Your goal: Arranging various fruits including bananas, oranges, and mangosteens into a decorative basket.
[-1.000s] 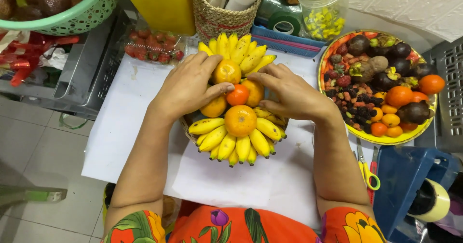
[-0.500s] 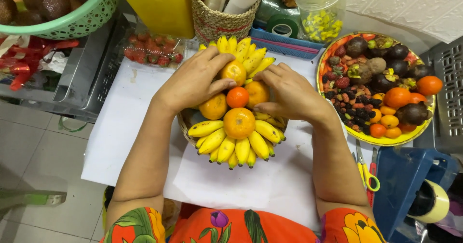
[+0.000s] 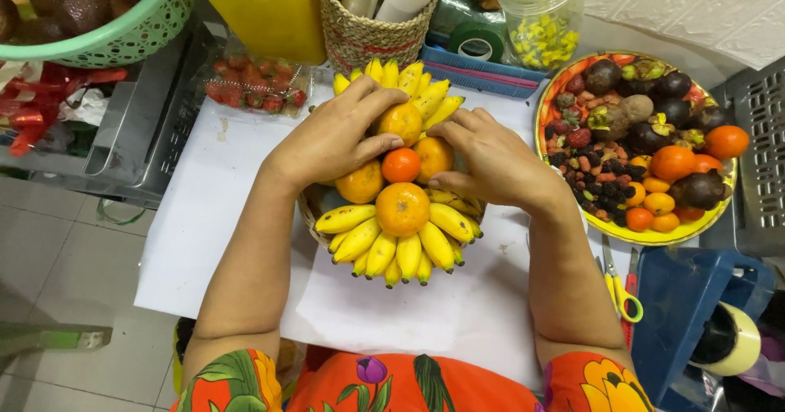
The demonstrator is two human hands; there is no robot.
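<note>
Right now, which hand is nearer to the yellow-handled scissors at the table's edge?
Right. The right hand rests on the fruit pile, on the same side as the scissors, which lie below it. The left hand is across the pile, farther away.

A woven basket (image 3: 309,209) sits on white paper (image 3: 245,248), almost hidden under its fruit. Small yellow bananas (image 3: 392,247) fan out along the near side, and another bunch (image 3: 413,89) fans at the far side. Between them lie oranges (image 3: 402,208): a large one nearest, a small reddish one behind it, and three more around.
</note>
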